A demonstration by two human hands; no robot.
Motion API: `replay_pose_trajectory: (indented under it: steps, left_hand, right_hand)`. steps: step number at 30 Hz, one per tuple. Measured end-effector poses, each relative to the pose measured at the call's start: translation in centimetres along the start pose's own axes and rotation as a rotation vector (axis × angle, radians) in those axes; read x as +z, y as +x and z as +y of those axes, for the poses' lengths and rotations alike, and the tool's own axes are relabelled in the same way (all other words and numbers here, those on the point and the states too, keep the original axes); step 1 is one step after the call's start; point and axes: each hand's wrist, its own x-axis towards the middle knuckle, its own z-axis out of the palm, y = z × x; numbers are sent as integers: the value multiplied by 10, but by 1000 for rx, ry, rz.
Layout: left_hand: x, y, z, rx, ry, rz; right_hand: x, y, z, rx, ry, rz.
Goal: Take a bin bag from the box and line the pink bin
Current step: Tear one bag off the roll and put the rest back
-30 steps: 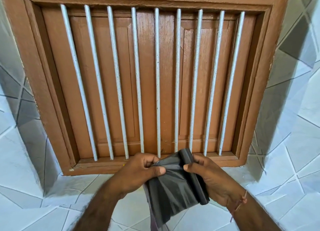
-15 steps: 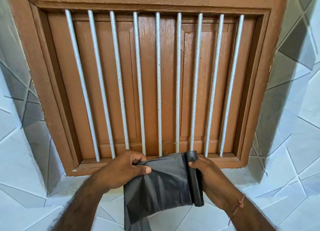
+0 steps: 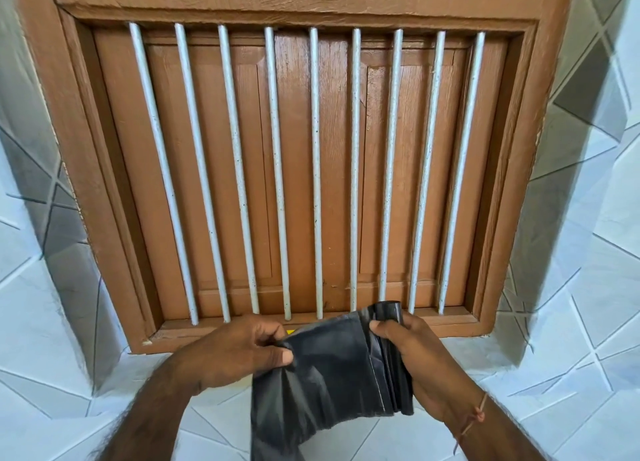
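A black bin bag (image 3: 329, 381) hangs partly unrolled between my two hands, low in the middle of the view. My left hand (image 3: 239, 351) pinches its loose left edge between thumb and fingers. My right hand (image 3: 415, 360) grips the rolled part (image 3: 393, 313) of the bags on the right, whose top sticks up above my fingers. The unrolled sheet droops down past the bottom edge of the view. Neither the box nor the pink bin is in view.
Straight ahead is a brown wooden window frame (image 3: 97, 218) with several white vertical bars (image 3: 315, 170) in front of shut wooden shutters. Pale blue-grey tiled wall (image 3: 581, 287) surrounds it. A small yellow spot (image 3: 290, 331) shows on the sill behind my left hand.
My hands have drawn apart sideways, so more of the black bag is unrolled and spread flat. The view has shifted slightly, with the window frame sitting lower.
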Motion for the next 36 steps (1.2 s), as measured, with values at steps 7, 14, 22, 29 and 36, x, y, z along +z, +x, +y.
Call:
replay_pose_trajectory:
  steps: [7,14,22,29,36]
  left_hand:
    - [62,29,23,128,-293,3]
    - [96,39,30,301,28,487]
    - [114,40,28,265,31,703]
    - [119,40,16,172,25,805]
    - [122,31,10,197,-10,925]
  right_hand:
    - [12,-3,-6,-108,-75,-68]
    - [12,1,4,-157,51,62]
    - [23,6,10,-107,190,87]
    - [35,13,19,-33,256,104]
    - [15,35,23,56,362,264]
